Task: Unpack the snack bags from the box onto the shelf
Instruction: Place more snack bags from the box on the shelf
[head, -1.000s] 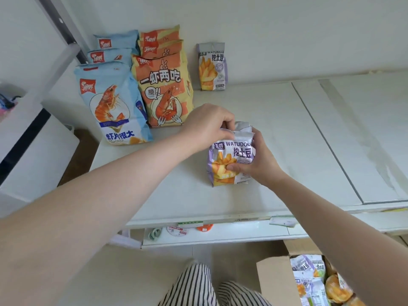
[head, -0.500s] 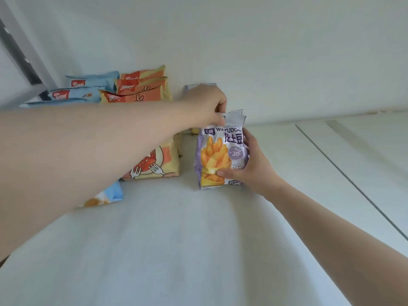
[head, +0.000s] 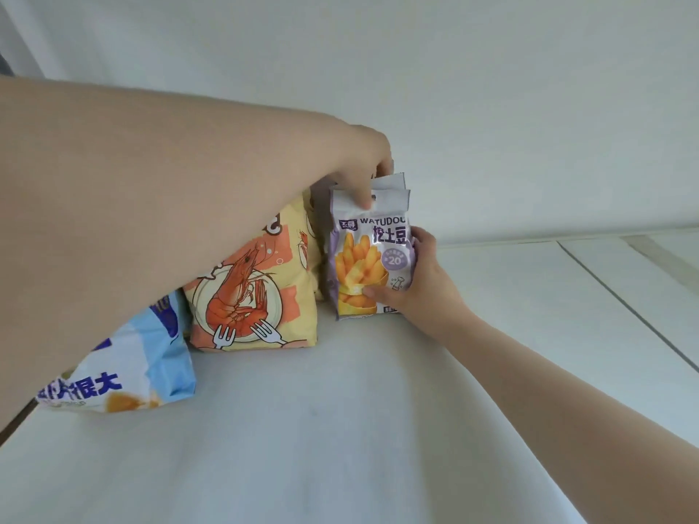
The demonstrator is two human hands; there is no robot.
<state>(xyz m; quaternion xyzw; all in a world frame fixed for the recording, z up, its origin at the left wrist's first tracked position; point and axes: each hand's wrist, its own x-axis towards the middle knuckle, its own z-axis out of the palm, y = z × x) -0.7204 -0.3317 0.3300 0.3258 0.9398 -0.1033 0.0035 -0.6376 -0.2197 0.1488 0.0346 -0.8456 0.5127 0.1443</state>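
Note:
A purple fries bag (head: 368, 255) stands upright on the white shelf (head: 340, 429), close to the back wall. My left hand (head: 363, 164) pinches its top seal from above. My right hand (head: 420, 281) grips its lower right side, thumb across the front. Just behind it the top edge of a second bag of the same kind (head: 393, 180) shows. The box is out of view.
An orange shrimp-snack bag (head: 257, 293) stands directly left of the fries bag, and a blue shrimp-snack bag (head: 136, 372) leans further left. My left forearm hides the bags behind them. A seam (head: 624, 300) crosses the shelf at right.
Both hands have carried the fries bag from the middle of the shelf back toward the wall, up against the fries bag standing there. The camera moved in closer.

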